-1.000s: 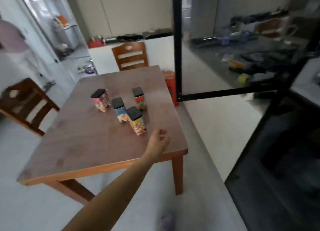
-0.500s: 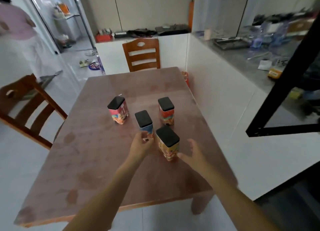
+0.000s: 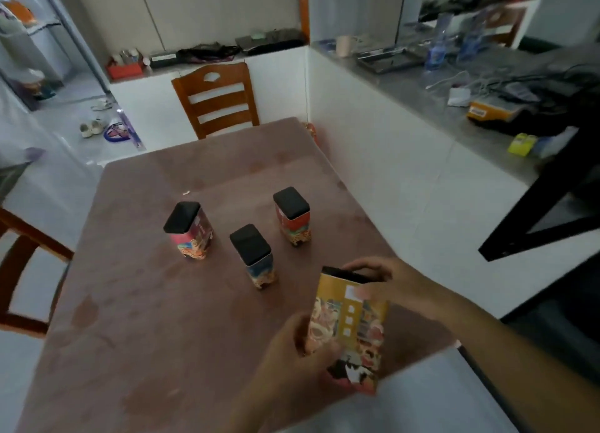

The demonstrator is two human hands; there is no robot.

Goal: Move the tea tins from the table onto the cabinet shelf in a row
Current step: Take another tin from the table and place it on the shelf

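Observation:
A yellow tea tin [image 3: 352, 328] with a black lid is lifted off the brown table [image 3: 136, 302], tilted, near its front right corner. My left hand [image 3: 298, 354] grips its lower left side and my right hand [image 3: 386, 283] grips its top by the lid. Three more black-lidded tins stand on the table: a pink one [image 3: 190, 229] at the left, a blue one [image 3: 255, 255] in the middle and a red one [image 3: 293, 215] behind it to the right. The cabinet shelf is not in view.
A black door frame [image 3: 532, 211] juts in at the right. A white counter wall [image 3: 406, 179] runs along the table's right side, its grey top cluttered. Wooden chairs stand behind the table [image 3: 217, 98] and at its left [image 3: 22, 263].
Both hands have closed on the yellow tin and lifted it off the table toward me. The other three tins have stayed put.

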